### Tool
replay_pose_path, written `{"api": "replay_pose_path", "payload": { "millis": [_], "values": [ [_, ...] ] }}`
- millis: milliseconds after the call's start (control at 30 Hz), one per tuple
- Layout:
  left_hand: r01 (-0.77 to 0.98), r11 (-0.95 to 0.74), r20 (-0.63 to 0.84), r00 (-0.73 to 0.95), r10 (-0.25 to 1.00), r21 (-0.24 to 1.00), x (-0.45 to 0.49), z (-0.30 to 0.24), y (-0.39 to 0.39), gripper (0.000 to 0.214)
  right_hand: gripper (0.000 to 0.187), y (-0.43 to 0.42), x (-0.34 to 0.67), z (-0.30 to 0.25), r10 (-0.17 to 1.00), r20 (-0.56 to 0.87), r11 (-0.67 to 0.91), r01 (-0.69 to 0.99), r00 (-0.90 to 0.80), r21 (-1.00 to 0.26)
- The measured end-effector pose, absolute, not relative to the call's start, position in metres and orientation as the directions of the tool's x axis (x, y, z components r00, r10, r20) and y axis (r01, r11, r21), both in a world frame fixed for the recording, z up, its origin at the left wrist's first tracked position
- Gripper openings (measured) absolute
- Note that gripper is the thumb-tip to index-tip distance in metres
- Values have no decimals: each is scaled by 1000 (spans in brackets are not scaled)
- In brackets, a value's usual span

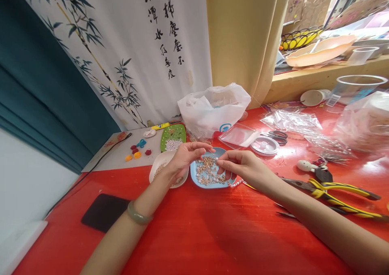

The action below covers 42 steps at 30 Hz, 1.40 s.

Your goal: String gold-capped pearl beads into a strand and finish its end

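My left hand [186, 156] hovers over a blue dish [196, 179] of small gold metal findings [206, 171], fingers pinched together on something too small to make out. My right hand [243, 166] reaches in from the right over the same dish, thumb and fingers pinched on a tiny piece. A strand of white pearls [237, 183] trails from under my right hand at the dish's edge. Under my left wrist sits a white bowl [160, 163] of small beads. A green bangle [138, 215] is on my left wrist.
Yellow-handled pliers [340, 192] lie right of my right arm. A green tray of pearls [173, 138], a white plastic bag [214, 107], a round spool case [265, 146], scissors [278, 136] and clear bags [291, 121] stand behind. A black pad [105, 212] lies at left.
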State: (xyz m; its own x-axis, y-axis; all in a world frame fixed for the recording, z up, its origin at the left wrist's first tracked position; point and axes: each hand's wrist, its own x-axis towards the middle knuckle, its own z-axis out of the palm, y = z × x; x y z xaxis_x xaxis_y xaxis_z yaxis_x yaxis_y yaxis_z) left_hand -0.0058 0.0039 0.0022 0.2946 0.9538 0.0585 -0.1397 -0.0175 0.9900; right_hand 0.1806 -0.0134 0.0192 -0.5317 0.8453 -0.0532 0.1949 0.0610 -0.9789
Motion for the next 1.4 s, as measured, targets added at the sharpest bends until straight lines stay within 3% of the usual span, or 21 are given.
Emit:
{"api": "replay_pose_path", "payload": {
  "millis": [267, 433, 533, 633, 1000, 1400],
  "values": [
    [268, -214, 171, 175, 970, 939, -19, 9, 13, 10, 22, -8, 183, 16, 846, -38, 73, 186, -532, -980],
    [674, -311, 152, 286, 946, 670, -28, 1, 16, 9, 25, -8, 185, 16, 882, 28, 118, 162, -470, -980],
    [807, -340, 139, 313, 939, 483, -29, -6, 15, 12, 26, -7, 186, 15, 885, 45, 135, 163, -464, -977],
    [848, -341, 122, 319, 940, 406, -26, -12, 14, 16, 27, -4, 185, 11, 888, 20, 113, 178, -459, -978],
    [857, -354, 156, 318, 935, 375, -24, -17, 16, 22, 26, 2, 185, 3, 902, 2, 88, 178, -432, -980],
    [804, -398, 195, 347, 917, 442, -20, -19, 15, 13, 27, -1, 181, 1, 902, -47, 36, 184, -428, -982]
  ]
}}
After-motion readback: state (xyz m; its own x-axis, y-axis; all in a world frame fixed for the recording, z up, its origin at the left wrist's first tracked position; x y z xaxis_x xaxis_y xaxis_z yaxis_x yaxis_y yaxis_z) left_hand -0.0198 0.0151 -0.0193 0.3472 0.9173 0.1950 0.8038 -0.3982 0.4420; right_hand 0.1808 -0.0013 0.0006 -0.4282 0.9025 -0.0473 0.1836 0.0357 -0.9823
